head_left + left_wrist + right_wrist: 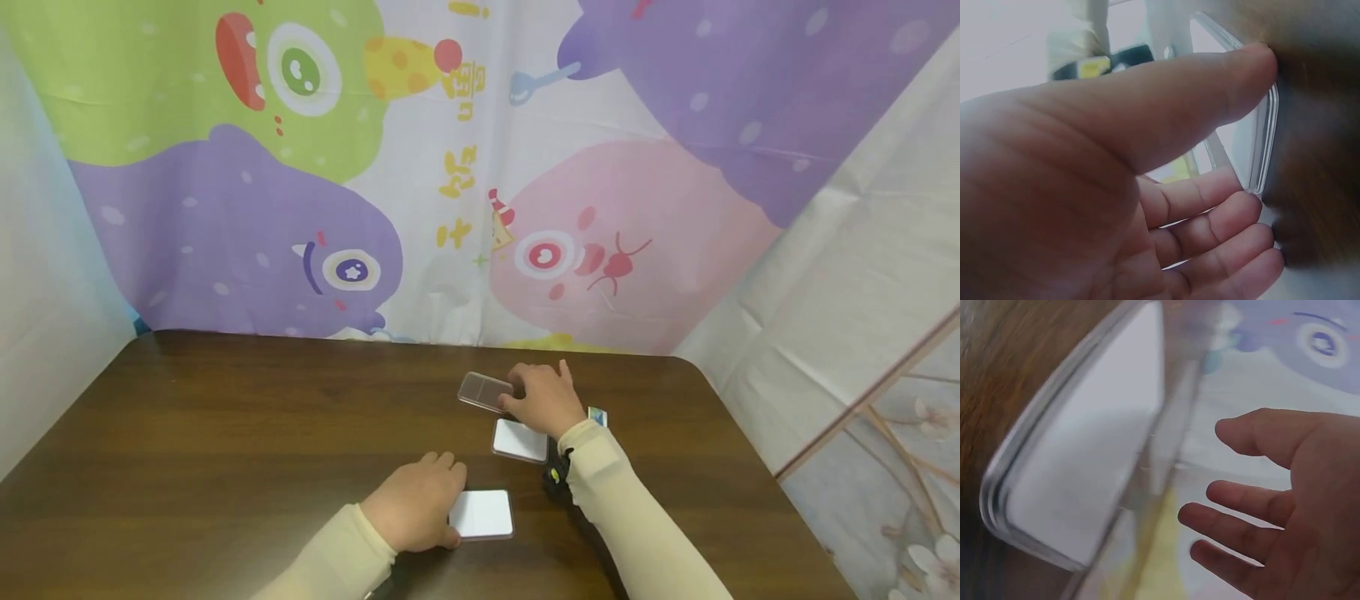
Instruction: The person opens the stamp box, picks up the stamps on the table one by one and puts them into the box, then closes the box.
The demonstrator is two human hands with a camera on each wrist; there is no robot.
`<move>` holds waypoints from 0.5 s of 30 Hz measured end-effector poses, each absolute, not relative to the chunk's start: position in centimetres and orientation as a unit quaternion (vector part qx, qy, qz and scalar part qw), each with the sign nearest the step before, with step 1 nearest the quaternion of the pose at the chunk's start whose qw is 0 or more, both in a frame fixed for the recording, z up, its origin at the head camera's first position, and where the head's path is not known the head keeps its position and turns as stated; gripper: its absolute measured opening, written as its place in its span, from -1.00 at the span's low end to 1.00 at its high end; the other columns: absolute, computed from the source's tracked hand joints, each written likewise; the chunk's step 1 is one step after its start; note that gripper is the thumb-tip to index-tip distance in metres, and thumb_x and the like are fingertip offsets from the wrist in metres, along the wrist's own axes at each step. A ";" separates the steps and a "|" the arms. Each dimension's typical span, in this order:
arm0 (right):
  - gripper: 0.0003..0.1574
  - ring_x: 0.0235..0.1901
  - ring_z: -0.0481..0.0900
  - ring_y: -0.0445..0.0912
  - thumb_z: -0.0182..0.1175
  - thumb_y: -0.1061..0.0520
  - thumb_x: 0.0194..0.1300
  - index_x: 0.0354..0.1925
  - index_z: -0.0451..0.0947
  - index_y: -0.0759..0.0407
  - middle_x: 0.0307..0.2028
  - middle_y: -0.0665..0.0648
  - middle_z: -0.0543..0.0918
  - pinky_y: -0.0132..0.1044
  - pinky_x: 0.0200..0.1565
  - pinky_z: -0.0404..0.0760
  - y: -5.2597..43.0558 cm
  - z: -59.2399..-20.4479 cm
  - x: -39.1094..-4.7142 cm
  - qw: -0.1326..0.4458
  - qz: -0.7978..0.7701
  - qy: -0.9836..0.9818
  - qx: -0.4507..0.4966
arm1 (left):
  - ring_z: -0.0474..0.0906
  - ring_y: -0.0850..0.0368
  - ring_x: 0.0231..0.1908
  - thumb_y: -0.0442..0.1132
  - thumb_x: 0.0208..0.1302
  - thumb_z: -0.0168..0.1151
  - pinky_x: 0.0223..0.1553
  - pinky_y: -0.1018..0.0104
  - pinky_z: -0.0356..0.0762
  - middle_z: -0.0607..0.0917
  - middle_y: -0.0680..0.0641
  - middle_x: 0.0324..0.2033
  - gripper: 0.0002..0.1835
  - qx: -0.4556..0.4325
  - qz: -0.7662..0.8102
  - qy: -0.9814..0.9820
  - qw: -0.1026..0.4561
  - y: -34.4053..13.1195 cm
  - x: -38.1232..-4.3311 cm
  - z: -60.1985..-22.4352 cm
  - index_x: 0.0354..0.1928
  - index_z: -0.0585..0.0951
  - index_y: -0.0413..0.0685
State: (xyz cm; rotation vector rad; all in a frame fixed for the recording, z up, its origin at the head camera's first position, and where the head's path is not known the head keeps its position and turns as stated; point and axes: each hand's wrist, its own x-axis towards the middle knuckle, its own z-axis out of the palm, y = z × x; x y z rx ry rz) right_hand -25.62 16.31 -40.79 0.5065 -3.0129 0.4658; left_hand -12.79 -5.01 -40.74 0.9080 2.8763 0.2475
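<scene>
My left hand [416,504] grips the left end of a clear plastic case [512,518] with a white card in it. The left wrist view shows the thumb [1254,72] on one edge of this case and the fingers [1244,215] at its far side. Farther back, my right hand [546,400] reaches beside a clear, see-through lid [482,391]. Its fingers [1229,515] are apart, with nothing visible between them in the right wrist view. Just below that hand lies a second clear case [520,440] holding a white card.
A small colourful card [597,416] shows partly behind the right wrist. Everything stands on a dark brown wooden table [225,433]. A cartoon-printed curtain [435,208] hangs behind the table's far edge, with pale cloth at both sides.
</scene>
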 end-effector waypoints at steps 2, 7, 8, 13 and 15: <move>-0.49 0.10 0.66 0.10 0.34 -0.09 0.37 0.15 0.64 0.16 0.04 0.15 0.73 0.22 0.44 0.20 17.1 -40.2 -24.9 0.034 0.179 -0.969 0.167 | 0.59 -0.01 -0.11 0.07 -0.06 0.67 -0.06 0.14 0.65 0.64 -0.12 -0.15 -0.31 0.302 0.086 0.948 0.058 -5.0 -12.8 -40.8 -0.02 0.60 -0.24; -0.58 -0.06 0.69 0.07 0.33 -0.04 0.39 0.09 0.65 0.16 0.00 0.14 0.70 0.03 -0.02 0.65 19.5 -38.3 -22.6 0.048 0.208 -0.960 0.180 | 0.58 -0.02 -0.10 0.05 -0.05 0.67 -0.03 0.13 0.64 0.64 -0.12 -0.12 -0.33 0.306 0.098 0.945 0.068 -5.1 -12.9 -40.8 -0.03 0.60 -0.23; -0.60 -0.06 0.68 0.06 0.33 -0.02 0.38 0.08 0.65 0.16 0.00 0.14 0.70 0.04 -0.02 0.64 20.0 -38.0 -22.1 0.052 0.205 -0.960 0.183 | 0.59 -0.04 -0.07 0.05 -0.05 0.67 -0.01 0.12 0.64 0.65 -0.13 -0.09 -0.33 0.307 0.099 0.944 0.069 -5.1 -13.0 -40.8 -0.02 0.60 -0.24; -0.65 -0.17 0.64 -0.01 0.39 0.03 0.32 0.01 0.66 0.15 -0.14 0.06 0.69 -0.03 -0.08 0.64 22.3 -37.2 -20.7 0.040 0.185 -0.963 0.190 | 0.55 0.02 -0.17 0.03 -0.08 0.68 -0.10 0.15 0.64 0.62 -0.07 -0.18 -0.36 0.311 0.113 0.941 0.065 -5.4 -13.1 -40.8 -0.07 0.61 -0.22; -0.65 -0.23 0.63 -0.05 0.42 0.05 0.30 -0.01 0.66 0.16 -0.18 0.06 0.69 -0.09 -0.13 0.64 22.9 -37.1 -20.4 0.015 0.179 -0.963 0.201 | 0.50 0.06 -0.23 0.02 -0.09 0.69 -0.17 0.17 0.62 0.58 -0.02 -0.24 -0.38 0.311 0.116 0.941 0.063 -5.5 -13.2 -40.8 -0.10 0.60 -0.20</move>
